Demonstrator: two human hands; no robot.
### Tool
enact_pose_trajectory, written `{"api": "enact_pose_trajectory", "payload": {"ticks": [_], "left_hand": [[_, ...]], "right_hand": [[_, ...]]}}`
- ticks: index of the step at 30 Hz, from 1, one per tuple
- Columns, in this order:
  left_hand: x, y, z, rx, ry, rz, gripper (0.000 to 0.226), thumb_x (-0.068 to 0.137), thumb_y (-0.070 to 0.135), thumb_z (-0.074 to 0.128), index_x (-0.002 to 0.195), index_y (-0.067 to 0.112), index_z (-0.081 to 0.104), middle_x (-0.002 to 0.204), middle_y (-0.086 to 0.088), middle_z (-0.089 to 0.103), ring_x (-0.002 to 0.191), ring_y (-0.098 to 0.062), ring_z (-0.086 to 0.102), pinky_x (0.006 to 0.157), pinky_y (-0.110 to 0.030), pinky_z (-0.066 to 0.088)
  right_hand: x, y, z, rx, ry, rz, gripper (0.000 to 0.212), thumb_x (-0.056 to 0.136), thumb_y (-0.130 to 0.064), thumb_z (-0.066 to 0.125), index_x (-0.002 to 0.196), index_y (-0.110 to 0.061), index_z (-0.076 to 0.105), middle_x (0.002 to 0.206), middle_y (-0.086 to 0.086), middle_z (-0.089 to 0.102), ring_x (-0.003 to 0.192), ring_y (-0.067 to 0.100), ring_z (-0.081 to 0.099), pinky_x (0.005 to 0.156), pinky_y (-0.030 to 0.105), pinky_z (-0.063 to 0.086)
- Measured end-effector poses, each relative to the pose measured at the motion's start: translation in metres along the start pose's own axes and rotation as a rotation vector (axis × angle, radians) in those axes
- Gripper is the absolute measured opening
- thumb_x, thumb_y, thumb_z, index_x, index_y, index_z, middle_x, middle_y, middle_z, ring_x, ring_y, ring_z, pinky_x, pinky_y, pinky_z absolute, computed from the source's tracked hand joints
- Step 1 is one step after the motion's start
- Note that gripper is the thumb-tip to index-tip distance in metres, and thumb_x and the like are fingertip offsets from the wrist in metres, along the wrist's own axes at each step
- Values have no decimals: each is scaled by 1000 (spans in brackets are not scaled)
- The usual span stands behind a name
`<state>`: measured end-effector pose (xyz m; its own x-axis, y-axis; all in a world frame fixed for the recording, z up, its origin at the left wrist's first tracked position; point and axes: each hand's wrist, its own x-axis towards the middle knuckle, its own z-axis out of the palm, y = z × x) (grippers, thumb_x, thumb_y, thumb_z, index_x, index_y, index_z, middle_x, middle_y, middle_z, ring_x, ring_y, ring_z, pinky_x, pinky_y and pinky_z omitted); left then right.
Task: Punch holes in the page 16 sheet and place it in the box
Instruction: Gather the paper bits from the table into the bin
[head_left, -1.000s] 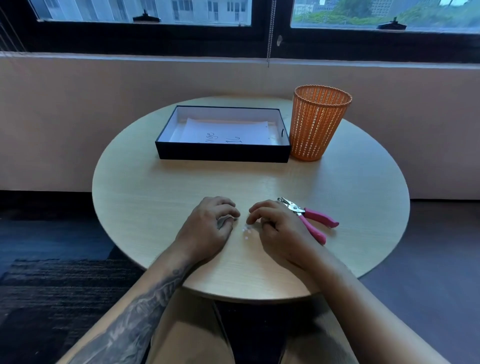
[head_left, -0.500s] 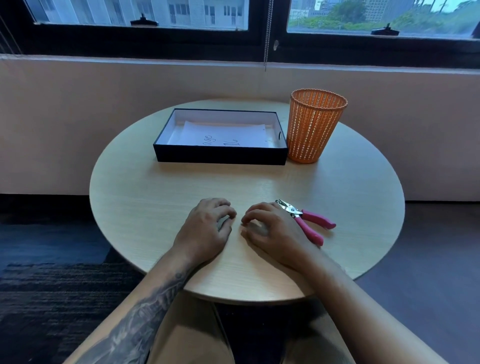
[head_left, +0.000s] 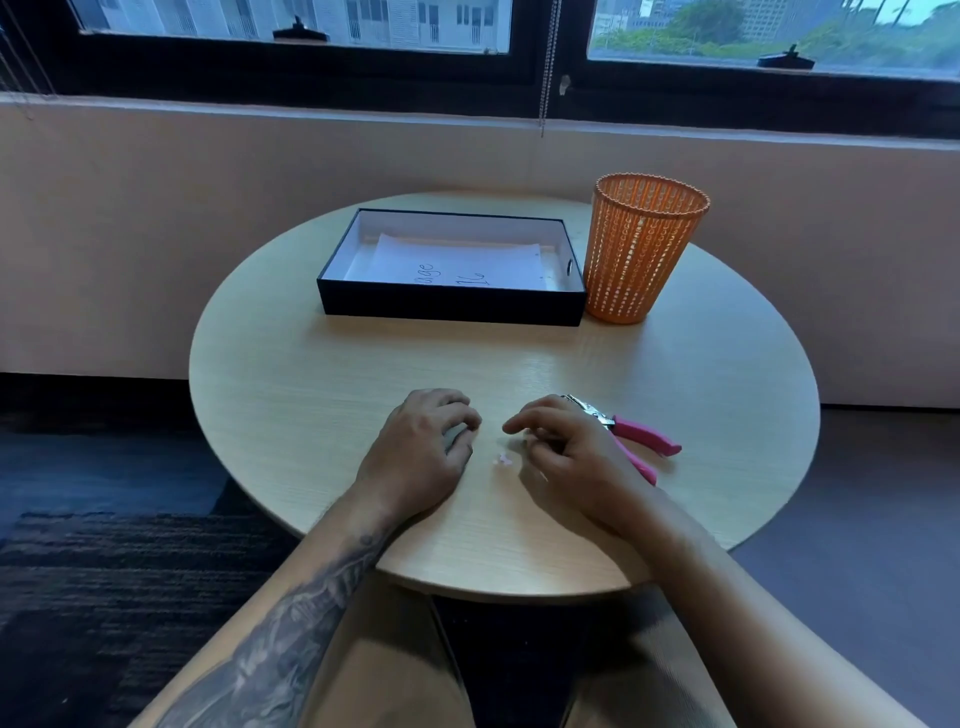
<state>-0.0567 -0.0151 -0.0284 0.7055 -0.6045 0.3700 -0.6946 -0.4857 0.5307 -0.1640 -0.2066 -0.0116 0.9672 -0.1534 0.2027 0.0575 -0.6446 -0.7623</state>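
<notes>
On the round pale-wood table (head_left: 322, 374), a tall orange plastic mesh basket (head_left: 641, 249) stands just right of the shallow black rectangular box (head_left: 447, 306), touching or nearly touching its corner. The white page 16 sheet (head_left: 457, 260) lies flat inside the box, its handwriting partly cut off by the near wall. Near the front edge, the left hand (head_left: 423, 452) rests curled, palm down, over something grey that is hard to make out; the right hand (head_left: 569, 452) lies loosely curled and holds nothing, covering part of the pink-handled metal hole punch (head_left: 636, 439) behind it. Tiny pale paper bits (head_left: 503, 458) sit between the hands.
</notes>
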Motion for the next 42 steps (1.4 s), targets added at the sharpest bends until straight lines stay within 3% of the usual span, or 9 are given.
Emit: {"api": "enact_pose_trajectory", "payload": {"ticks": [3, 7, 11, 18, 24, 28, 31, 37, 42], "left_hand": [[0, -1, 0, -11, 6, -5, 17, 91, 29, 62, 104, 26, 73, 120, 10, 64, 120, -8, 50, 104, -36, 43], [0, 0, -1, -13, 2, 1, 17, 91, 28, 62, 104, 26, 73, 120, 9, 65, 119, -9, 50, 104, -36, 43], [0, -1, -1, -21, 7, -5, 16, 91, 28, 62, 103, 26, 72, 120, 9, 65, 119, -9, 50, 104, -37, 43], [1, -1, 0, -30, 8, -15, 17, 90, 28, 60, 101, 26, 73, 118, 8, 66, 118, -10, 51, 103, -38, 44], [1, -1, 0, -32, 3, -21, 17, 90, 28, 60, 101, 26, 73, 119, 8, 66, 119, -9, 50, 104, -38, 44], [1, 0, -1, -22, 0, -20, 18, 90, 29, 59, 101, 26, 73, 119, 8, 66, 118, -10, 51, 103, -38, 44], [0, 1, -1, -22, 8, -22, 17, 90, 26, 60, 100, 24, 74, 117, 9, 66, 117, -10, 51, 102, -36, 44], [-1, 2, -1, -27, 3, -25, 18, 89, 27, 60, 101, 24, 73, 118, 10, 66, 118, -8, 50, 104, -37, 43], [0, 0, -1, -97, 26, -39, 17, 89, 24, 62, 101, 24, 74, 113, 12, 67, 115, -6, 52, 101, -36, 45]], "right_hand": [[-2, -1, 3, -92, -27, -25, 32, 88, -32, 50, 106, -32, 76, 107, -19, 61, 106, 1, 55, 91, 22, 46], [1, -2, 5, -295, -81, -99, 38, 91, -18, 50, 117, -37, 72, 109, -22, 54, 106, 3, 48, 86, 21, 39], [2, -2, 0, -361, -122, -144, 29, 92, -25, 53, 109, -39, 72, 108, -21, 55, 107, 4, 47, 89, 29, 45], [12, -15, -15, -497, -245, -250, 23, 98, -40, 59, 116, -35, 72, 112, -15, 66, 102, 6, 57, 86, 30, 51], [28, -25, -16, -667, -339, -384, 15, 96, -37, 62, 104, -33, 75, 103, -12, 70, 87, 10, 64, 72, 35, 56], [28, -27, -15, -746, -329, -440, 15, 98, -33, 59, 101, -29, 73, 98, -11, 69, 84, 9, 64, 69, 30, 55], [21, -23, -10, -767, -264, -465, 16, 99, -30, 54, 97, -26, 69, 90, -10, 65, 80, 10, 58, 63, 24, 45], [13, -15, -9, -576, -158, -277, 13, 100, -23, 54, 95, -20, 66, 94, -7, 64, 87, 12, 56, 76, 33, 50], [10, -17, -29, -425, -75, -179, 7, 100, -25, 58, 96, -28, 63, 94, -16, 62, 84, 2, 59, 73, 16, 47]]}}
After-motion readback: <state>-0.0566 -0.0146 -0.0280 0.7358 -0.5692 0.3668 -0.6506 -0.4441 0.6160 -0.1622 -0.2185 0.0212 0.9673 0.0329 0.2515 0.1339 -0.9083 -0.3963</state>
